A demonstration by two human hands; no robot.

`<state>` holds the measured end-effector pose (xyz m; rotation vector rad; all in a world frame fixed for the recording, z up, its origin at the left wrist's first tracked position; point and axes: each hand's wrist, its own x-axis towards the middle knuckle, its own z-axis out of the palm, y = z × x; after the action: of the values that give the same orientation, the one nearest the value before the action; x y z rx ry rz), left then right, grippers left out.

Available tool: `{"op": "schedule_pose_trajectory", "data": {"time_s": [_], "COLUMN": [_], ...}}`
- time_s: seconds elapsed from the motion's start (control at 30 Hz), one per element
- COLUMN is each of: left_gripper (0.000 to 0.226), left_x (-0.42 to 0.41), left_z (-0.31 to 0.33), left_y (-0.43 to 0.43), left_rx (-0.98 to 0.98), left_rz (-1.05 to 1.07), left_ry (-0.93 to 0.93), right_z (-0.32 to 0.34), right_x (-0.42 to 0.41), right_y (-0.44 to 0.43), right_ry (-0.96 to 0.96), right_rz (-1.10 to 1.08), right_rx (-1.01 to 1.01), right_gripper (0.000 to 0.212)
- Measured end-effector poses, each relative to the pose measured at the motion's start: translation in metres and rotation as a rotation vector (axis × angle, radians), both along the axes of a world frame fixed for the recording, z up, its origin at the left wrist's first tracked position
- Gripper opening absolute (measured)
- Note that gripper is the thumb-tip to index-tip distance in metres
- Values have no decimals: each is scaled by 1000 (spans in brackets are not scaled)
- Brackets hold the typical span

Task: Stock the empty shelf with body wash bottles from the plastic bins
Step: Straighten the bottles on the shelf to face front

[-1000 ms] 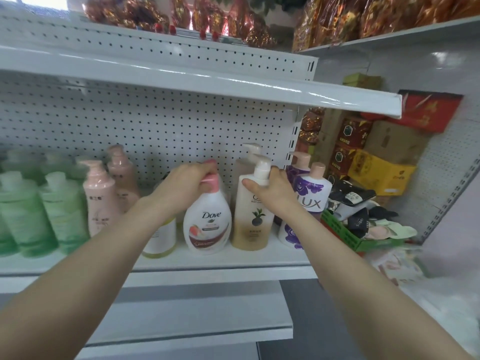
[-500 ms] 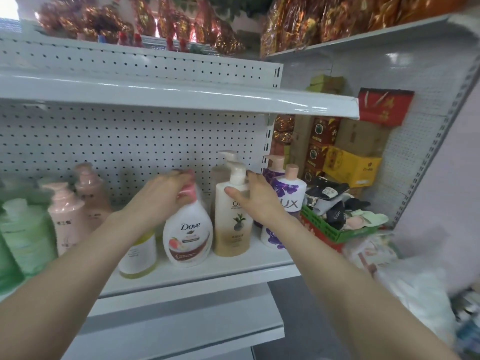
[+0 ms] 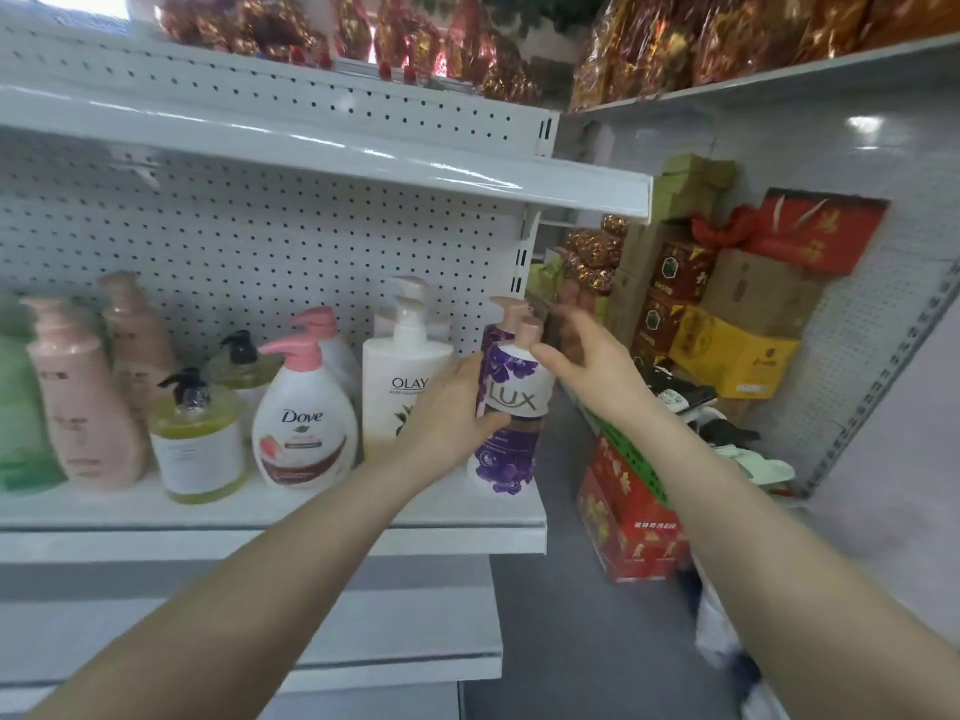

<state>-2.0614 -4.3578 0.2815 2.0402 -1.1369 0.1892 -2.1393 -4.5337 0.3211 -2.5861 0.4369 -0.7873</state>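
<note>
Lux bottle [image 3: 511, 407] at shelf's [image 3: 311, 517] right end, Olay bottle [image 3: 402, 376] just left, Dove bottle [image 3: 304, 423] left of that, boxes [image 3: 727, 350] far right

The left hand [image 3: 452, 407] has quit the pink pump [image 3: 293, 348] of the white Dove bottle [image 3: 304, 428] and grips the purple-and-white LUX pump bottle [image 3: 511, 444] — the right hand [image 3: 587, 361], off the cream Olay bottle [image 3: 400, 381], spreads beside the LUX cap.
</note>
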Motion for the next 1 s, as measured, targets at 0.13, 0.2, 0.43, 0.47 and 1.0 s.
{"op": "schedule_pose_trajectory", "data": {"time_s": [0.13,0.2,0.43,0.47,1.0], "left_gripper": [60,62,62,59,77], "left_x": [3,3,7,7,-7], "left_z": [-39,-55,-88,-92,-100], "left_y": [-24,-32,-48,-47,-29], "left_rx": [27,5,-93,-110,-84], "left_rz": [60,44,97,118,172], "left_ry": [125,187,321,312,288], "right_z": [4,3,-2,-2,4], "right_x": [12,17,23,22,23], "right_y": [-10,-15,-22,-21,-6], "right_ry": [139,173,169,158,199], "right_rz": [113,145,189,206,386], "right_rx": [8,15,43,47,152], "right_gripper": [72,74,67,66,61]}}
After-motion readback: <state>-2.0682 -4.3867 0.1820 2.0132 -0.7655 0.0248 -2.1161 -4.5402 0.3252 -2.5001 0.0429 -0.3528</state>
